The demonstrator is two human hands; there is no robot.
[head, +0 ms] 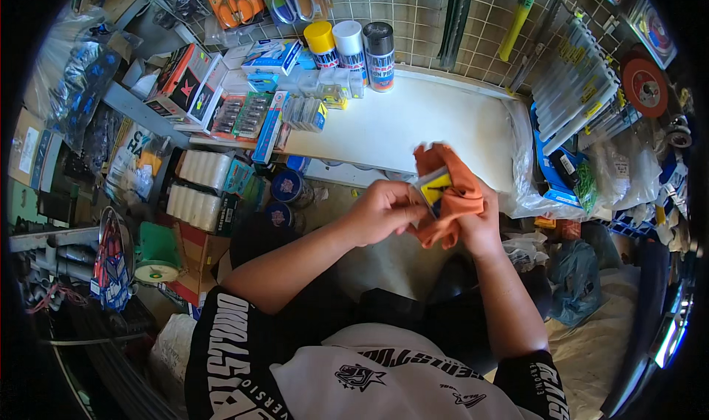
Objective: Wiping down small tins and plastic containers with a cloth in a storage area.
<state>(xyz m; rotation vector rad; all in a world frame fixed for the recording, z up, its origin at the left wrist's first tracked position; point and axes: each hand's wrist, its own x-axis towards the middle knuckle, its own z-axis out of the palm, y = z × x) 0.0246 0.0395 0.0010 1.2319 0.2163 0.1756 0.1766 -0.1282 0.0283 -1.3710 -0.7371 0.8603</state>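
Observation:
My left hand (388, 212) grips the near edge of a small clear plastic case (435, 188) with a yellow and dark insert. Over the case's right side lies an orange cloth (464, 196), bunched up in my right hand (483, 223), whose fingers are mostly hidden behind it. Both hands are in front of the white shelf (432, 115), near its front edge. Similar small clear cases (303, 113) stand in a row on the shelf's left part, beside a long blue and red box (270, 126) and carded metal bits (253, 114).
Yellow, white and black-capped spray cans (379, 57) stand at the shelf's back. A wire grid (415, 29) with hanging tools rises behind. A blue tray (554, 184) is at the right; a green scale (158, 251) and packed white rolls (194, 204) are at the left.

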